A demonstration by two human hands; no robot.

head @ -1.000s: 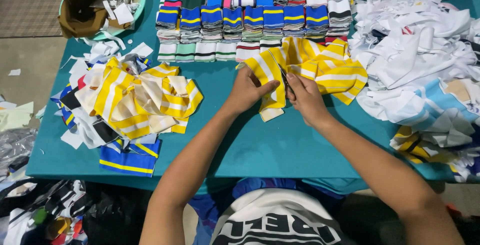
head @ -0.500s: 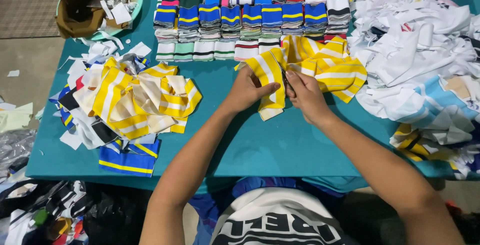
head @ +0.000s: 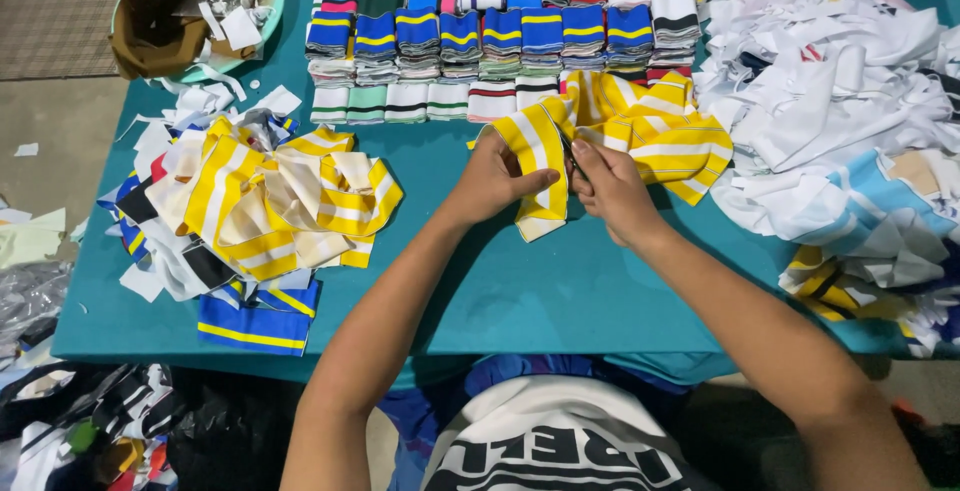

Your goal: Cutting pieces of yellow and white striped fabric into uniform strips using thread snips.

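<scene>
Holding a yellow and white striped cloth strip (head: 540,166) on the teal counter (head: 560,291), the left hand (head: 497,179) pinches its edge with clenched fingers. The right hand (head: 612,189) grips small dark scissors (head: 572,161) at the strip, so cutting looks like the step now. Next the blades need to close along the stripe. The strip runs long from the far side toward the person, its loose end pointing near.

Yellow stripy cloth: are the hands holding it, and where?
Yes. The left hand pinches the yellow-and-white striped strip near its middle; the right hand grips beside it.
</scene>
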